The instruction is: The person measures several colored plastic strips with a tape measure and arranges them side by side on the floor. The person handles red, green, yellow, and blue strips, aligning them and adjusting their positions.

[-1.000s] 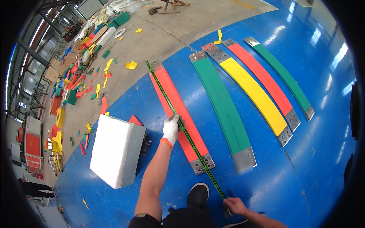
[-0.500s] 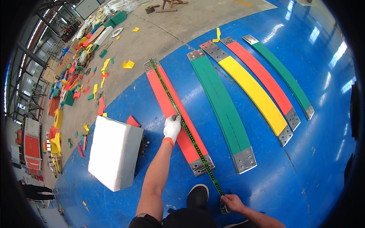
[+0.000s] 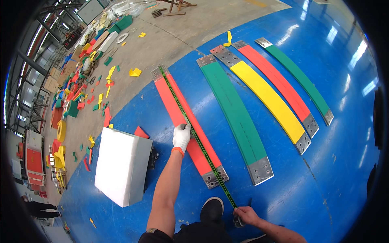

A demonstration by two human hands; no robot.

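A long red bar [image 3: 201, 160] with drilled metal ends lies on the blue floor in front of me. The green-black blade of a tape measure [image 3: 208, 156] runs along it from the far end and past the near end. My left hand [image 3: 182, 136], in a white glove with an orange cuff, rests on the bar's middle, fingers curled against the blade's edge. Beside my shoe, my bare right hand [image 3: 248, 216] grips the tape measure at its dark case, partly hidden by the fingers.
To the right lie a wide green bar [image 3: 237, 117], a yellow bar [image 3: 269, 103], another red bar [image 3: 277, 83] and a narrow green bar [image 3: 302, 77]. A white block [image 3: 121, 166] stands left of my arm. Coloured scraps [image 3: 79, 87] litter the concrete at far left.
The view has shifted slightly. Both hands keep their places on the tape measure, and the blade still lies along the red bar.
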